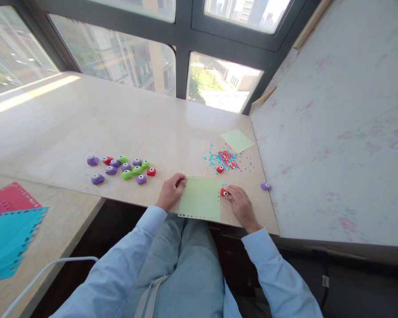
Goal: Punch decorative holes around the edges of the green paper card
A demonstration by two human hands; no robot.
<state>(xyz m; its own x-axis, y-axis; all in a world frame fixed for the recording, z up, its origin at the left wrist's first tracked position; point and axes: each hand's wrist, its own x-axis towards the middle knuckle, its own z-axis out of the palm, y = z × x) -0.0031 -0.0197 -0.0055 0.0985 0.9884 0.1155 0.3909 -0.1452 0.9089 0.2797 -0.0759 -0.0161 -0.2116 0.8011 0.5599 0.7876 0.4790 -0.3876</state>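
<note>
Sitting at a pale stone windowsill counter (119,128), working a light green paper sheet (200,198) lying flat right at the near edge, just above the lap. Sheet looking roughly square, so no real long axis to call; sides running about parallel to the counter edge, with a row of tiny punched holes along the near edge and more up the right edge.

Left hand (171,191) resting on the sheet's upper left corner, fingers curled in and pinning or pinching that corner, hard to say which. Right hand (241,204) pressing down on a small red craft punch (224,192) sitting against the sheet's right edge, fingers bent over it and gripping it.

Lying just beyond the sheet: a second red punch (220,169) at the edge of a scatter of red and blue paper confetti (227,159), and another green sheet (236,140) further back, turned diagonally. Lone purple punch (265,186) off to the right, near the wall. Well off to the left, a cluster of purple, green and red punches (122,168). On the side table (53,234), a stack of teal and red punched sheets (9,229).
</note>
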